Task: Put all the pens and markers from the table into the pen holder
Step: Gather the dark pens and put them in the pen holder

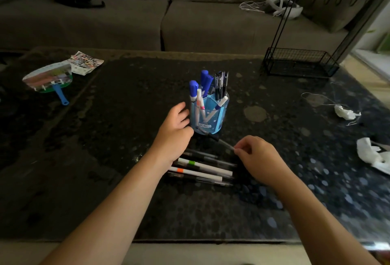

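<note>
A translucent blue pen holder (213,124) stands mid-table with several blue markers and dark pens upright in it. My left hand (174,127) rests against its left side, fingers curled around the wall. My right hand (256,153) pinches the end of a clear pen with a black tip (219,140), which slants up-left toward the holder's base. Between my forearms a row of several pens lies on the table, among them a white marker with a green band (205,165) and a white marker with an orange band (196,173).
The dark speckled table (105,159) carries a hand fan with a blue handle (49,78) and a sticker sheet (85,63) at far left. At the back right stands a black wire rack (299,61). Crumpled white tissues (373,154) lie at right. A grey sofa (126,21) lies behind.
</note>
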